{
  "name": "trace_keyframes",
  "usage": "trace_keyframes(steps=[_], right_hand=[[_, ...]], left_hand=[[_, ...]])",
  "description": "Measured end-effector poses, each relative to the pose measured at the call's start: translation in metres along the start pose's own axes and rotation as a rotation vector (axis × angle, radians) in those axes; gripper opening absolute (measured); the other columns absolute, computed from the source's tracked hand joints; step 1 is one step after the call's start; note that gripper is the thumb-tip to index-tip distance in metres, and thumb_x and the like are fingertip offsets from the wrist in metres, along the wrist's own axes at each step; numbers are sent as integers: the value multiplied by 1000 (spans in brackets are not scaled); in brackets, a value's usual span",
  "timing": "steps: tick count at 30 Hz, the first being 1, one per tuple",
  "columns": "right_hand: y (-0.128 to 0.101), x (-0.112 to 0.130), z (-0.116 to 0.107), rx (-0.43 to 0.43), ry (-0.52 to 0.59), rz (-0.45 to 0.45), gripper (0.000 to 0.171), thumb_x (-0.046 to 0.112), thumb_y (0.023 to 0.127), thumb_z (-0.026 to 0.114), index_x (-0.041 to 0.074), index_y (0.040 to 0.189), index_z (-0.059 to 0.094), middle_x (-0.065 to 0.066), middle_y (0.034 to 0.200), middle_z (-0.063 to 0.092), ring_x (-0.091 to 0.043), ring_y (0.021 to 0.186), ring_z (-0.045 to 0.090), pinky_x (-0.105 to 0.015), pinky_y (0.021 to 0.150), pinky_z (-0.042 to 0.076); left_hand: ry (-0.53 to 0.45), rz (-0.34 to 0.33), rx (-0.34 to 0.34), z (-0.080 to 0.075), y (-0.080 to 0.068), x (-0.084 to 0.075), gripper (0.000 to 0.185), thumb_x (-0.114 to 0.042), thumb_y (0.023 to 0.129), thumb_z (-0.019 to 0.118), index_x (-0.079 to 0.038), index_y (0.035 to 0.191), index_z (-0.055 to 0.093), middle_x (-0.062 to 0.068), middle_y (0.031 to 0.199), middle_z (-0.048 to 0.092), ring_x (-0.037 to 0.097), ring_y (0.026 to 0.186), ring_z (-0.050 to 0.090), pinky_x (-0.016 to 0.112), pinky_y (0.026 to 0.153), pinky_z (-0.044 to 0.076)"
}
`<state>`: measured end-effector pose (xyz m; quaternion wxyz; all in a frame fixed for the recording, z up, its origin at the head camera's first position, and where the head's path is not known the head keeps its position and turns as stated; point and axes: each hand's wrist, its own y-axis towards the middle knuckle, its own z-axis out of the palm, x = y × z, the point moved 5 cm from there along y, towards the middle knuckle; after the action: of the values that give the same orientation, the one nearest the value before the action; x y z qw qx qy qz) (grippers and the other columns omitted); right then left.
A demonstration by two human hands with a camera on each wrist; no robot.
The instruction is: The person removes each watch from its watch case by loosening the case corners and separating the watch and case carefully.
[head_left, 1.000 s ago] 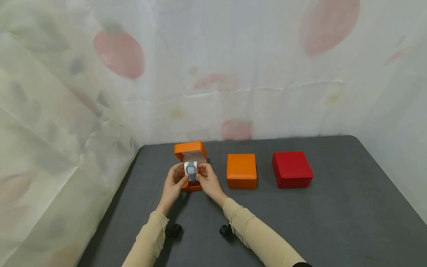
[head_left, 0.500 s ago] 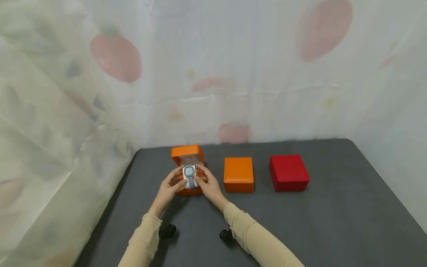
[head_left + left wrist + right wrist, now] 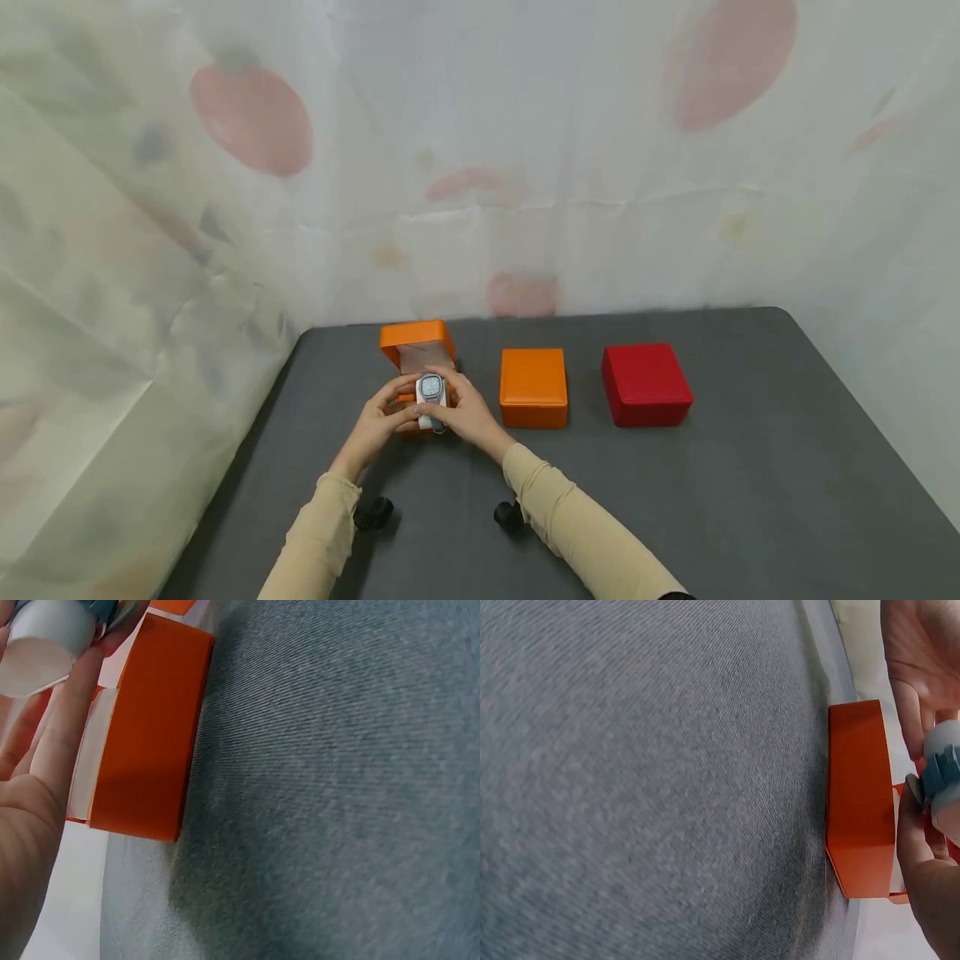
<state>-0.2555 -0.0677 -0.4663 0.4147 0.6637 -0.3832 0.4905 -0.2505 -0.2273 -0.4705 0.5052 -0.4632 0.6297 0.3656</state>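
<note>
From the head view, both hands meet over the open orange box [image 3: 415,354] at the far left of the grey table [image 3: 750,500]. Its lid stands upright behind them. Between them the left hand [image 3: 378,421] and right hand [image 3: 465,415] pinch a white cushion bearing a grey-strapped watch [image 3: 431,388], held just above the box's base; the dial is too small to read, and no lettering shows on any box. To the right stand a closed orange box [image 3: 533,387] and, further right, a closed red box [image 3: 645,384], apart from each other. Patterned sheeting [image 3: 225,167] hangs behind and to the left.

At the left wrist, fingers [image 3: 52,742] curl up against the white cushion [image 3: 45,645] above the box's orange wall [image 3: 150,727], which sits on the grey cloth.

At the right wrist, fingertips [image 3: 919,825] press the cushion and grey strap [image 3: 939,769], with the other hand opposite and the orange wall [image 3: 859,795] below.
</note>
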Motion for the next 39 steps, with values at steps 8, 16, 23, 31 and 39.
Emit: trace_keyframes(steps=[8,16,23,31,39], right_hand=[[0,-4,-1,43,77,27,57,29,83,70,31,135,45,-3,133,45,-18,98,53,-30,73,49],[-1,-6,-2,97,193,35,54,23,88,65,25,137,44,-2,134,46,-16,96,62,-28,69,53],[-2,-7,-3,82,159,46,55,28,86,67,28,137,44,-1,134,45,-15,92,62,-30,71,53],[-3,-8,-9,-2,194,95,60,31,88,65,21,141,38,-8,134,44,-15,85,61,-28,65,46],[-5,-10,-14,-47,74,96,55,29,91,60,26,142,39,-9,123,53,-13,51,41,-24,48,36]], left_hand=[[20,-38,55,-3,-1,-2,54,-28,89,63,-25,138,43,13,137,43,22,112,56,36,83,54],[-9,-66,29,-8,-2,3,55,-25,89,64,-23,139,41,14,137,43,18,110,57,37,82,54],[6,-84,25,-11,-2,2,54,-25,88,65,-23,138,44,14,137,44,17,110,57,37,82,54],[-42,-44,21,-15,-4,2,55,-21,90,61,-15,139,35,20,136,37,14,103,60,36,82,55],[-17,-72,30,-17,-6,3,60,-24,90,62,-18,143,35,19,141,37,21,111,56,38,86,54]])
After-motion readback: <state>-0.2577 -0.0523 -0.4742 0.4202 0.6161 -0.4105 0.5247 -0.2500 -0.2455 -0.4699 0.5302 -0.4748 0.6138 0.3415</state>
